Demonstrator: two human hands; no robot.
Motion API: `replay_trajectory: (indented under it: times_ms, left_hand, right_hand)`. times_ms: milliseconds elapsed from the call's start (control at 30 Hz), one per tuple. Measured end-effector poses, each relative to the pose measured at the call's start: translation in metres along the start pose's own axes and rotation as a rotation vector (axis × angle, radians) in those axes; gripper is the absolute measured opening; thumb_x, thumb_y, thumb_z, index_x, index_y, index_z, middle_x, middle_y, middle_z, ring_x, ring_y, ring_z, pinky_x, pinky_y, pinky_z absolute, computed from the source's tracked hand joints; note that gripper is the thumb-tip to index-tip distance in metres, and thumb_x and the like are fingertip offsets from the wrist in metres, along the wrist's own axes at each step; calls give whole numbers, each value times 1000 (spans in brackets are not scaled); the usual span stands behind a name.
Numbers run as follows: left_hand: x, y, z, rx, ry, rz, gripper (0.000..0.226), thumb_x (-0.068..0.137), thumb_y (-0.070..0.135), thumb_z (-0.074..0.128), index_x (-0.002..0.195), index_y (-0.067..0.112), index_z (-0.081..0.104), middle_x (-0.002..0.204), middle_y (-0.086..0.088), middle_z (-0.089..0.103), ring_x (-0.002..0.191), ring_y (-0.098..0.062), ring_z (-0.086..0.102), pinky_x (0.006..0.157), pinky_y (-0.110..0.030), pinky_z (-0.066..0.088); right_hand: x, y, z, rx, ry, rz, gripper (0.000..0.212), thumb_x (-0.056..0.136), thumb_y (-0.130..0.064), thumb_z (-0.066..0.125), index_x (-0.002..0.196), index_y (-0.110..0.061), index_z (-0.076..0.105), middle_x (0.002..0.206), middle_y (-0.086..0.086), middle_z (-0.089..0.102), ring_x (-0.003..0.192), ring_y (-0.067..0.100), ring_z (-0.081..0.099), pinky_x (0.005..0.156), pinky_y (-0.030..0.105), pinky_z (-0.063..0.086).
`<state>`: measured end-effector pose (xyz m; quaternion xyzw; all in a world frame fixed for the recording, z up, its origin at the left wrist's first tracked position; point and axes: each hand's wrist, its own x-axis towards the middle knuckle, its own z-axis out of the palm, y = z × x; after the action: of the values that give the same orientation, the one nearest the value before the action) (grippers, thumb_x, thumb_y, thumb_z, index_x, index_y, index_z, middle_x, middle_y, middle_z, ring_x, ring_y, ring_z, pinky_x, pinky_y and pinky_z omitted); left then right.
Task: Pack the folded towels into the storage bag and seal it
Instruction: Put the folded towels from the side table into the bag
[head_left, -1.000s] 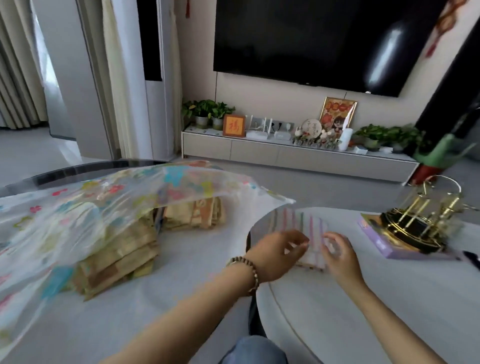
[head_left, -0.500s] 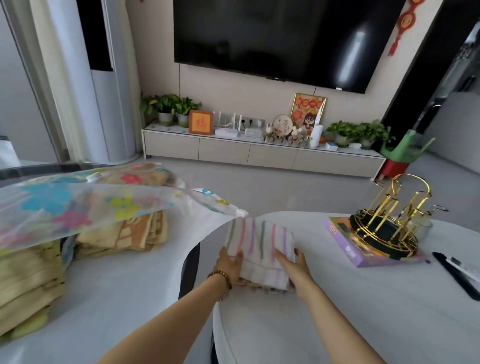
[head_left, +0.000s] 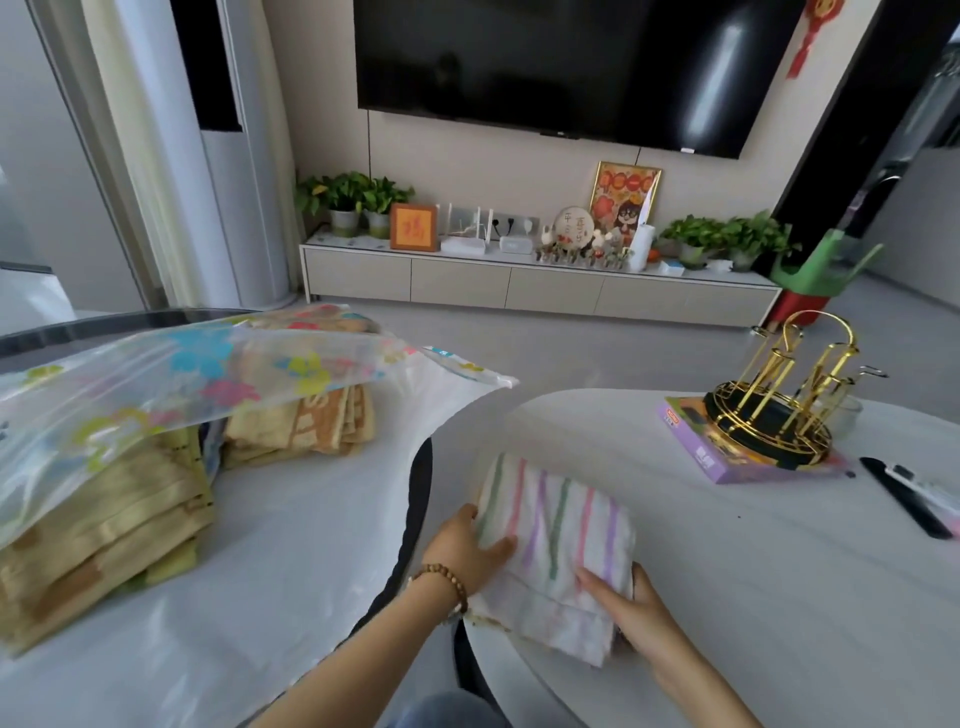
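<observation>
both hands are on the striped towel (head_left: 558, 540) now: left hand (head_left: 470, 553) clamped on its left edge, thumb on top, and right hand (head_left: 626, 605) gripping the near right corner, fingers (head_left: 597, 582) flat on the cloth. a beaded bracelet (head_left: 447, 584) sits on the left wrist.

the towel lies at the near left edge of a white table (head_left: 753, 571). far right on that table stands a gold wire rack (head_left: 779, 410) on a purple box (head_left: 727, 457), with a dark remote (head_left: 904, 496) just right of it. beyond, a grey floor, a long low cabinet (head_left: 540, 283) with potted plants (head_left: 353, 200) and framed pictures, and a big dark tv (head_left: 561, 67) on the wall.

the towel is folded, white with pink, green and purple stripes, its near end plain. to the left, the clear flower-printed storage bag (head_left: 171, 384) lies with its mouth open toward the towel, yellowish folded towels (head_left: 104, 525) already stacked inside, another tan pile (head_left: 306, 426) further back in it.
</observation>
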<state>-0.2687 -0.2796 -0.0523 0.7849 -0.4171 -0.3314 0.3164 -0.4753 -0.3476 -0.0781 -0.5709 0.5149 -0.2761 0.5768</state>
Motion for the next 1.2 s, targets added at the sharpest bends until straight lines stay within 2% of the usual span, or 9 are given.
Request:
replay_trajectory:
  times_ms: [100,300,433,567,733,800,900,1067,1200]
  left_hand:
    - [-19,11,10,46,162,85,55,81,38,64,128,18,45,129,-7,45,120,-28,43,99,-33,39]
    - [-49,54,1,-223,75,253,24,84,13,64,94,13,43,95,-8,55,83,-23,53,72,-28,43]
    - [-78,78,-59,-170,-19,548,41,82,16,69,112,19,41,98,-7,63,75,-16,58,68,-20,46]
    - [-116,75,-140,-87,-22,729,59,79,15,73,131,24,45,118,-2,64,101,-16,63,89,-28,50]
    - [-157,39,-206,279,666,838,49,80,48,62,125,35,49,110,17,61,103,-5,55,87,-26,50]
    - [-161,19,-236,511,872,739,65,75,57,60,132,30,44,130,4,54,120,-15,44,99,-33,40]
    - [-158,-14,-272,802,781,416,87,70,55,69,143,25,31,144,-6,42,130,-27,37,107,-40,30]
    - [-148,-27,-289,564,748,310,69,76,46,68,134,21,40,119,-8,62,94,-27,62,74,-39,53]
    - [-142,-28,-296,526,759,329,62,79,44,64,131,20,40,121,-10,62,92,-30,64,73,-44,56]
  right_hand:
    - [-13,-6,5,-177,107,-122,48,80,-14,74,122,-3,55,120,18,64,114,29,59,100,41,45]
    - [-29,-46,-2,-332,238,-243,87,86,-33,66,151,-15,13,160,11,9,148,23,8,119,39,14]
    - [-48,-109,-4,-280,-71,-461,92,77,-34,73,149,-27,16,154,-9,21,142,4,19,117,29,21]
    - [-73,-160,35,-17,-463,-403,67,61,-49,83,118,-22,60,123,2,67,114,8,61,91,19,49]
    - [-83,-158,119,191,-676,-200,36,76,-33,75,107,-14,72,113,11,72,105,24,68,81,29,56]
    - [-80,-156,151,184,-667,-154,42,77,-32,74,112,-9,68,113,15,71,106,29,67,86,35,56]
    - [-73,-158,192,192,-675,-83,49,75,-33,75,116,-7,65,111,15,72,103,30,68,87,37,55]
    - [-44,-168,262,253,-502,-68,55,76,-38,75,121,-11,60,112,10,71,102,26,68,87,39,56]
    - [-16,-159,298,166,-242,-99,62,87,-33,66,134,-4,38,134,13,53,120,30,54,102,43,45]
